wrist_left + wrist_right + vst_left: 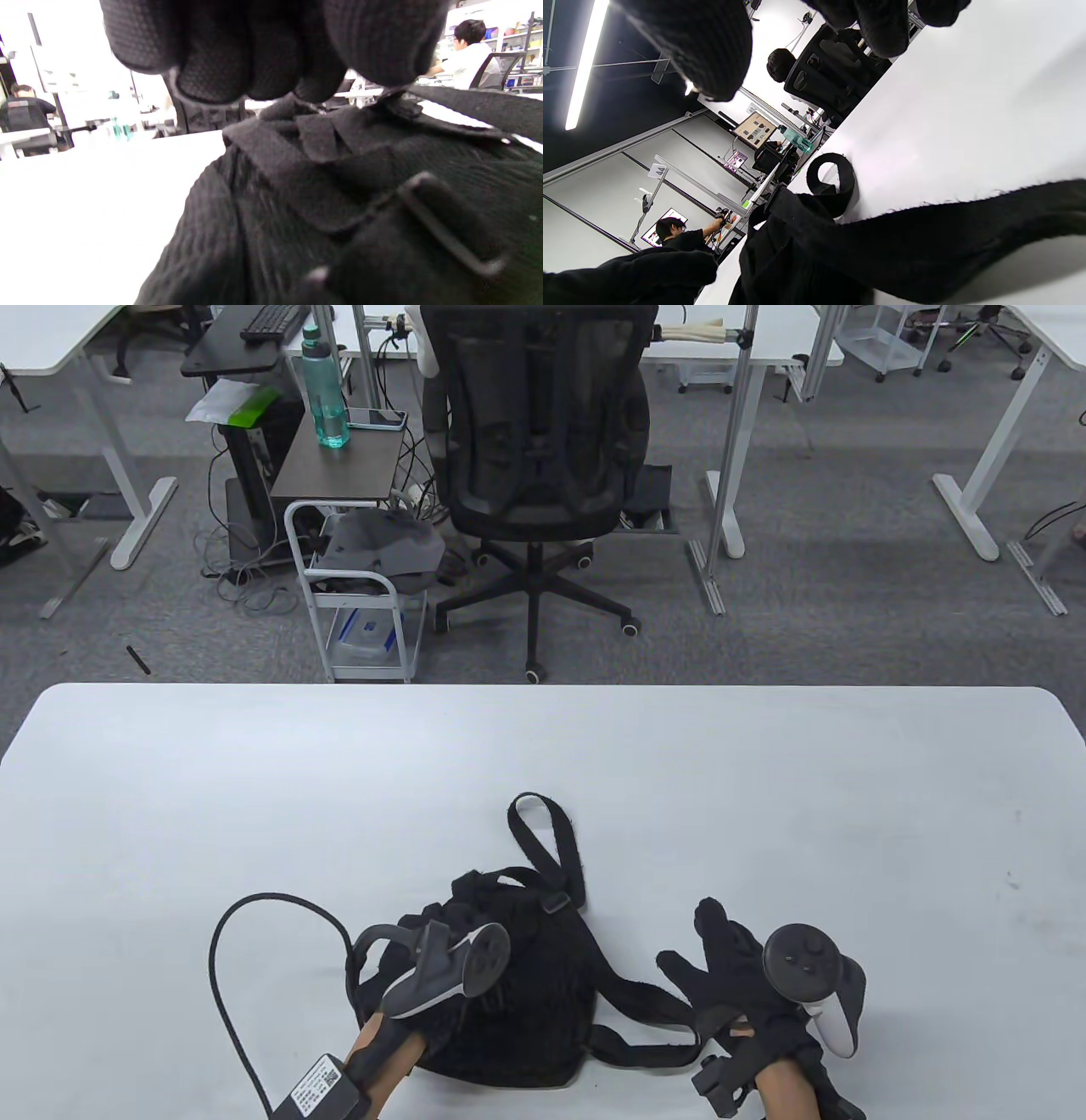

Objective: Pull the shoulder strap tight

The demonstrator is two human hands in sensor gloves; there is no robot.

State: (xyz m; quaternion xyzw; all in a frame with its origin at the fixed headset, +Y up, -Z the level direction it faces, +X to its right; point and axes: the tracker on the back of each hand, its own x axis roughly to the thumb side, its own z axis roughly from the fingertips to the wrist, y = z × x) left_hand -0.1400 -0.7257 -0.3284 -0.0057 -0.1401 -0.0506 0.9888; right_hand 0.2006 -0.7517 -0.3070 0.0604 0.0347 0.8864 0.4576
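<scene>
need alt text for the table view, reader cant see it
A black backpack lies near the front edge of a white table, one strap looped away from it. The gloved left hand rests on the bag; the right hand lies spread at another strap's end.

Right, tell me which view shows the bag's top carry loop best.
Table view: the whole carry loop lies flat on the table beyond the backpack. Right wrist view shows it small and curled; left wrist view doesn't clearly show it.
</scene>
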